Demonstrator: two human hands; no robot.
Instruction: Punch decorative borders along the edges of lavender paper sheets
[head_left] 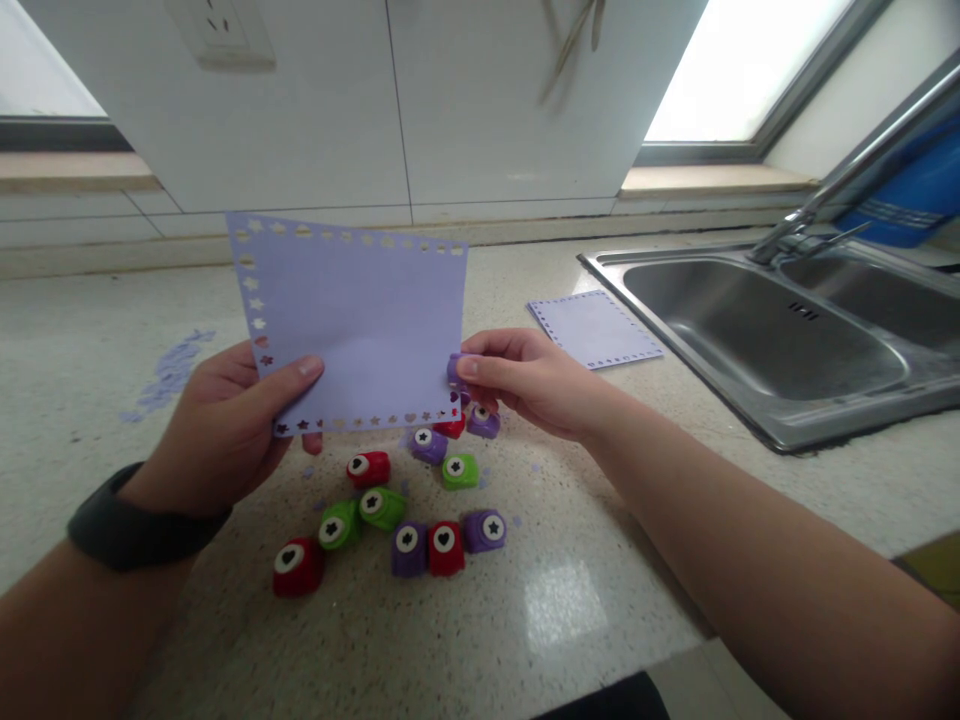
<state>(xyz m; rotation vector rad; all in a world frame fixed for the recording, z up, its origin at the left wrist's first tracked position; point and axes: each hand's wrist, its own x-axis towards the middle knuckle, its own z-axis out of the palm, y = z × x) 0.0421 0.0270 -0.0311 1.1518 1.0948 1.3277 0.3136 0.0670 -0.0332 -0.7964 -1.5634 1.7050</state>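
A lavender sheet of paper [360, 320] is held up over the counter, with small shapes punched along its top, left and bottom edges. My left hand [240, 410] grips its lower left corner, thumb on the front face. On the sheet's right edge, low down, sits a purple craft punch [454, 370], pinched between the thumb and fingers of my right hand [517, 375]. Below the sheet several more punches lie on the counter, among them a red punch [298, 567], a green punch [460, 470] and a purple punch [409, 548].
A stack of punched lavender paper [596, 330] lies right of my right hand, beside the steel sink [757, 320] and its tap [787, 230]. Paper scraps [172, 375] are scattered at the left of the speckled counter [450, 650]. A wall socket [223, 25] is at the back.
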